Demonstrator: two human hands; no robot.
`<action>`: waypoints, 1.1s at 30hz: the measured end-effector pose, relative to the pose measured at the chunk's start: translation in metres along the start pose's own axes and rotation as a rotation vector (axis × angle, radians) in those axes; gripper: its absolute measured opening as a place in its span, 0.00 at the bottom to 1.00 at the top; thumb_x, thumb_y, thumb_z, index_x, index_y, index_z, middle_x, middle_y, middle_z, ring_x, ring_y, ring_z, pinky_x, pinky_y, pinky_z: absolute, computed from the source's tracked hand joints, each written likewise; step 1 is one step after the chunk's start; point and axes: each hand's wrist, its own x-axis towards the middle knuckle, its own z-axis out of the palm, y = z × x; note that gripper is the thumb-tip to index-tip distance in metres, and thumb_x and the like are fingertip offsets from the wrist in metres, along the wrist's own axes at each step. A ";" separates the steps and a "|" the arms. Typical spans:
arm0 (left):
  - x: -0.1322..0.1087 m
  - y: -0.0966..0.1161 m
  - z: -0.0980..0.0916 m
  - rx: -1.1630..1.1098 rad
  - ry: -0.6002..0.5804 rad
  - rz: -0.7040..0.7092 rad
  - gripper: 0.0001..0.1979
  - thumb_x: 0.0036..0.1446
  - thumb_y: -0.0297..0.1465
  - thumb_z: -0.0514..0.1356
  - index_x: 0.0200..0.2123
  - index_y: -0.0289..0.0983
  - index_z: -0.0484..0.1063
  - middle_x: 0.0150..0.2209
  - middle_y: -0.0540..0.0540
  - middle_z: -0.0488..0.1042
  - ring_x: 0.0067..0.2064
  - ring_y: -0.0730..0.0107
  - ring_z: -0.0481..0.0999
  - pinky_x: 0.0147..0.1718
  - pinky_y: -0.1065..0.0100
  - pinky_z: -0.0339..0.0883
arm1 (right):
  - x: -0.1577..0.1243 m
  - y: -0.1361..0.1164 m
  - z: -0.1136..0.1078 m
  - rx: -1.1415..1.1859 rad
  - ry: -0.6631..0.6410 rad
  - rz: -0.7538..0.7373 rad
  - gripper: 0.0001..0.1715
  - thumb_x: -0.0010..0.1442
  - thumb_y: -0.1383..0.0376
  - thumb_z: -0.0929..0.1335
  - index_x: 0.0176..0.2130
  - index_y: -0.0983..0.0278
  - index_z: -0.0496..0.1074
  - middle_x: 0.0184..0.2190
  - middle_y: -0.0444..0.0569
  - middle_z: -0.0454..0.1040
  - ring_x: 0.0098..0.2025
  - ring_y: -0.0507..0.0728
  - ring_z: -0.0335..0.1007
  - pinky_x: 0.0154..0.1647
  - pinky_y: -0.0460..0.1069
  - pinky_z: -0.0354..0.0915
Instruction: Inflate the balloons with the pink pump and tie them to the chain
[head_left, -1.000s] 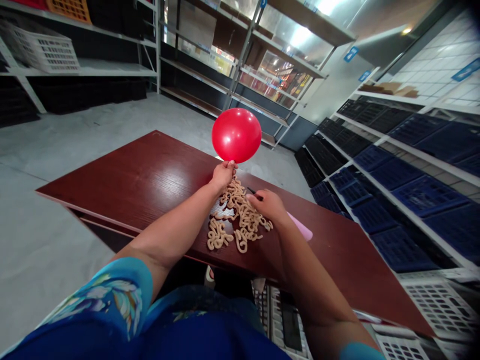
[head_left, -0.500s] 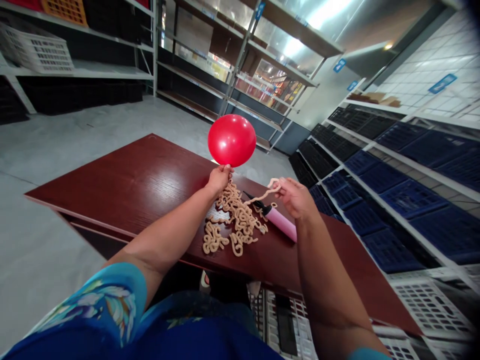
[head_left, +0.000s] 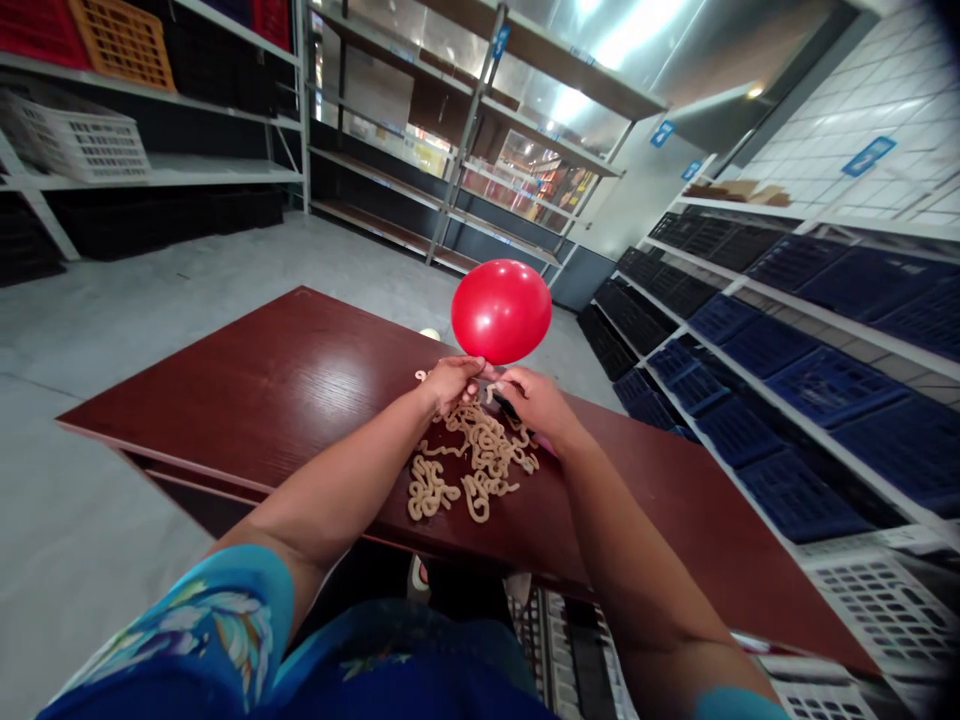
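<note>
A red inflated balloon (head_left: 501, 312) stands above the table, its neck pinched in the fingers of my left hand (head_left: 453, 384). Close beside it, my right hand (head_left: 534, 400) is closed on a thin beige cord (head_left: 490, 394), a short bit of which shows below the fingertips. Both hands meet just under the balloon. Beneath them spreads a loose, curly heap of beige cord (head_left: 487, 450) on the dark red-brown table (head_left: 285, 390). A pink hand pump (head_left: 545, 443) lies mostly hidden behind my right hand and wrist.
A pale round object (head_left: 429, 335) shows beyond the table's far edge. Shelves with dark blue crates (head_left: 817, 370) line the right side. A white basket (head_left: 97, 140) sits on the left rack, and bare metal shelving (head_left: 450, 200) stands at the back.
My right hand has moved left with the cord, up to my left hand at the balloon's neck. The balloon has shifted slightly right and down in view. The pump is now mostly covered.
</note>
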 end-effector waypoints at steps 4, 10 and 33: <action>0.000 -0.004 0.003 0.051 -0.019 -0.043 0.09 0.57 0.31 0.54 0.28 0.32 0.68 0.13 0.53 0.61 0.12 0.80 0.58 0.12 0.77 0.51 | 0.005 -0.008 0.002 -0.272 0.063 -0.063 0.14 0.61 0.60 0.59 0.33 0.62 0.69 0.33 0.49 0.71 0.35 0.54 0.64 0.33 0.47 0.53; 0.000 -0.007 0.001 0.072 -0.097 -0.013 0.08 0.56 0.29 0.54 0.27 0.32 0.67 0.21 0.49 0.67 0.16 0.82 0.59 0.13 0.77 0.52 | 0.003 -0.008 0.006 -0.399 0.170 0.032 0.14 0.61 0.59 0.59 0.34 0.62 0.69 0.34 0.51 0.71 0.33 0.55 0.64 0.30 0.48 0.50; 0.007 -0.016 -0.006 -0.001 -0.126 -0.137 0.10 0.50 0.32 0.56 0.22 0.36 0.57 0.17 0.56 0.53 0.15 0.85 0.45 0.14 0.79 0.35 | 0.075 -0.089 0.001 0.574 -0.092 -0.215 0.23 0.58 0.52 0.63 0.51 0.56 0.63 0.50 0.48 0.69 0.49 0.55 0.67 0.48 0.52 0.65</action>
